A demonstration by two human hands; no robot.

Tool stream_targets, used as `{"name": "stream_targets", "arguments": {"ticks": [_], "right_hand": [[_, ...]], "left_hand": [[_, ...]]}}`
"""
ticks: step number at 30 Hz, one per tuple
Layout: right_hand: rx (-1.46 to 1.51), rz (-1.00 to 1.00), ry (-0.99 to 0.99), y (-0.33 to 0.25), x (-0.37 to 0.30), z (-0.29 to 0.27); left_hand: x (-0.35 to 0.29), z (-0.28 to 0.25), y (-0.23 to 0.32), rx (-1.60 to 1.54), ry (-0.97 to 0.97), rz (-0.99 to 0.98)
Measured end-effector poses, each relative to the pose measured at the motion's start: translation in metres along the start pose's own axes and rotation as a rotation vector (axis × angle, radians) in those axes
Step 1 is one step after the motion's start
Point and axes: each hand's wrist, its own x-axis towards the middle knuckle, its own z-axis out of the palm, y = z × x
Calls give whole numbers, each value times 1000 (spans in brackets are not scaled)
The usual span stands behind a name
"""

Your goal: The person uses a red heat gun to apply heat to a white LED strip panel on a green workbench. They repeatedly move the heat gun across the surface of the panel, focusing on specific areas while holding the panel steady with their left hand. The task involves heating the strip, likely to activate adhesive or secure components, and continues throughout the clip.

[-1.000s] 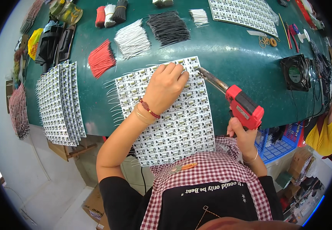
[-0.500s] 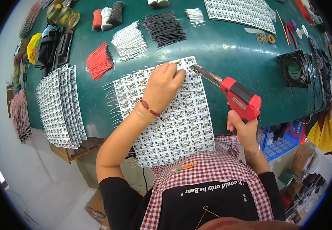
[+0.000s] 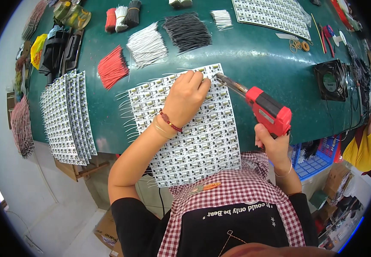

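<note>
A white circuit-board panel (image 3: 194,145), covered with rows of small components, lies at a tilt over the table's front edge, its near end against the checked apron. White wires stick out along its left side. My left hand (image 3: 185,96) rests on the panel's upper part, fingers pinched together near the far edge; what they hold, if anything, is hidden. In my right hand (image 3: 275,147) is a red and black soldering gun (image 3: 269,110), gripped by its handle. Its metal tip points left and meets the panel near the far right corner, just right of my left fingers.
Bundles of red wires (image 3: 113,67), white wires (image 3: 147,45) and black wires (image 3: 187,32) lie beyond the panel. Stacked panels (image 3: 67,120) overhang the table's left front edge. A fan (image 3: 330,80) stands right, above a blue basket (image 3: 314,165). Another panel (image 3: 275,17) lies at the back.
</note>
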Motion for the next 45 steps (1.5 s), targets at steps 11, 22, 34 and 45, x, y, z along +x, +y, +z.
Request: {"name": "stream_targets", "arguments": {"ticks": [11,22,34,45], "right_hand": [[-16,-18,-10,0,1,-1],[53,-12,43,0,-2,0],[122,90,45,-7,-1,-7],[137,10,-9,-9,-3,-16]], "left_hand": [[2,1,0,-23,44,0],[-1,0,1,4,21,7],[4,-5,6,56,-32,-10],[2,-21,5,59,5,-83]]}}
